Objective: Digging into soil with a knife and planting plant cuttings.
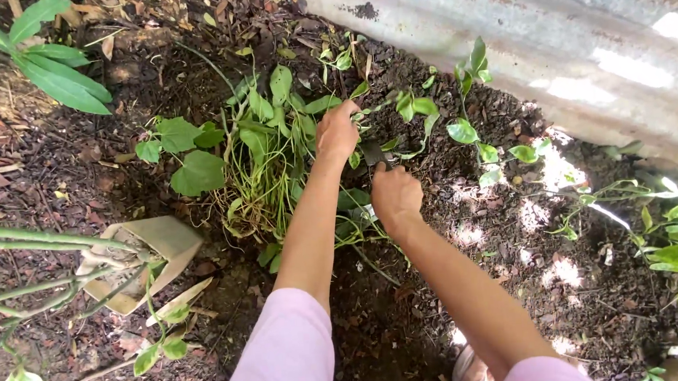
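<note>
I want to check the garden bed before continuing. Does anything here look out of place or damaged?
One thing stands out: a flattened piece of tan cardboard lies on the soil at left, litter among leaves. The left hand grips plant stems; the right hand holds a dark tool. Nothing looks damaged.

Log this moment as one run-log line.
left hand: gripping green stems | right hand: holding dark tool at stems | ground: soil | beside: metal sheet

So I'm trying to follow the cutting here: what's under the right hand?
Under the right hand a dark metal tool pokes out toward the left hand, over green vines and soil. Its handle is hidden.
</note>
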